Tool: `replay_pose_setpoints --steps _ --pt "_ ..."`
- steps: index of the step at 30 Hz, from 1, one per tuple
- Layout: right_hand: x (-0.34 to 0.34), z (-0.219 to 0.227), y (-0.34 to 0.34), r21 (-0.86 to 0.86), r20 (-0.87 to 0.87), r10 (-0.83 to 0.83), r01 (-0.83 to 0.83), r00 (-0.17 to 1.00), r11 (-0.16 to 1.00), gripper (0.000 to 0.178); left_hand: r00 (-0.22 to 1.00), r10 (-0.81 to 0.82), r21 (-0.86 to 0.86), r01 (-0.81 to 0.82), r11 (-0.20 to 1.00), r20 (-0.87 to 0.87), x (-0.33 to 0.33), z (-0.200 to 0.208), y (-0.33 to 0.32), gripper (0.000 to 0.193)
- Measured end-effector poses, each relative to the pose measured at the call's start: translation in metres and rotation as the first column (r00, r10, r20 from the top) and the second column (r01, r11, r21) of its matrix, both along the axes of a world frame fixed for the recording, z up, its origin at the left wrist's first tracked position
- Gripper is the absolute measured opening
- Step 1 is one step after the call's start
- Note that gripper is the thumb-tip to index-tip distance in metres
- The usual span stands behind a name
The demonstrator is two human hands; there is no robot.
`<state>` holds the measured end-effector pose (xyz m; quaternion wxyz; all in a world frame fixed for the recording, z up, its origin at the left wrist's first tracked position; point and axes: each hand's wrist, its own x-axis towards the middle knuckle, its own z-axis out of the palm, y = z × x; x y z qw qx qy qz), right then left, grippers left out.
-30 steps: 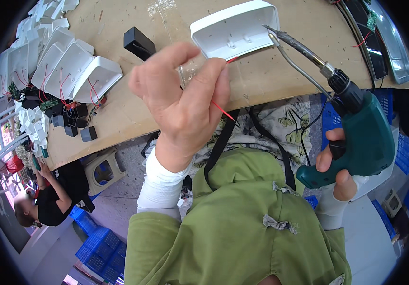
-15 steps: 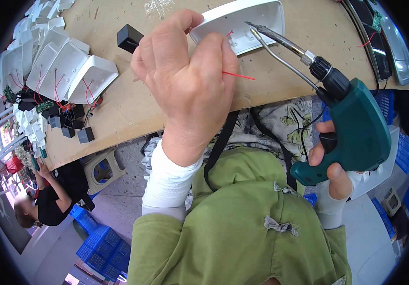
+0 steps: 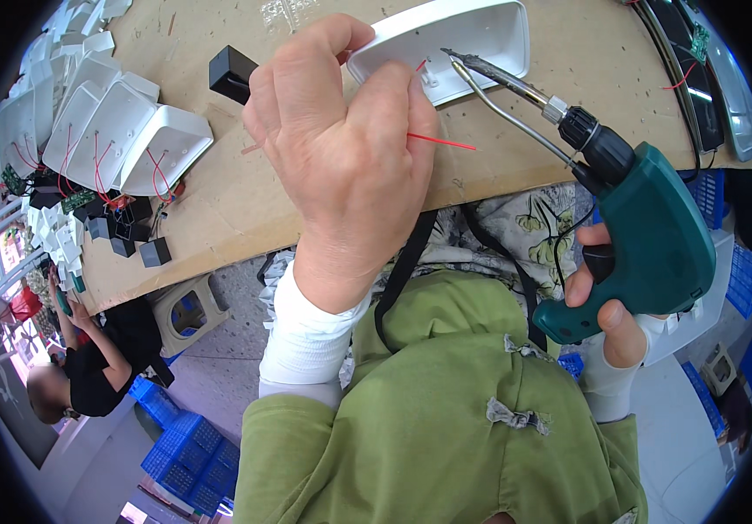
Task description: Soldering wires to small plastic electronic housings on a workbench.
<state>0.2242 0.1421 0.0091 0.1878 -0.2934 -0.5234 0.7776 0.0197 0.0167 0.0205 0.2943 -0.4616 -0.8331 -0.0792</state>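
My left hand (image 3: 345,157) is closed on a thin red wire (image 3: 447,141), whose free end sticks out to the right below the fingers. Its upper fingers reach to the left rim of a white plastic shell (image 3: 494,44), hollow side up on the table. A short bit of red wire shows inside by a small post; the fingertips are partly hidden. My right hand (image 3: 624,336) grips a dark green soldering gun (image 3: 659,231), one finger at its black trigger. The gun's dark tip (image 3: 480,68) and the metal tube beneath it hang over the shell, right of my left hand.
Left on the cardboard-covered table (image 3: 219,210) lie several white shells (image 3: 118,131) with red wires, and black blocks (image 3: 156,252). Another black block (image 3: 232,72) sits beside my left hand. Long dark panels (image 3: 681,70) lie far right. A person (image 3: 101,371) works lower left, near blue crates (image 3: 188,463).
The soldering gun has shifted slightly left, its tip a little lower over the shell. My left hand stays nearly in place, still pinching the red wire.
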Motion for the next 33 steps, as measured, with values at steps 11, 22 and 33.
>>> replay_pose_setpoints --steps 11,22,33 --pt "-0.004 0.003 0.000 0.030 0.028 0.020 -0.020 0.999 0.999 0.076 1.000 0.000 -0.006 0.000 1.000 -0.012 0.001 0.001 0.000 0.009" --pt "-0.009 0.010 -0.002 0.043 0.041 0.006 -0.008 0.999 0.999 0.076 1.000 -0.013 -0.006 0.013 1.000 -0.012 0.001 0.001 -0.001 0.010" --pt "-0.012 0.010 -0.003 0.054 0.039 -0.012 0.009 0.999 0.998 0.075 1.000 -0.002 -0.006 0.002 1.000 -0.019 0.000 0.000 -0.001 0.010"
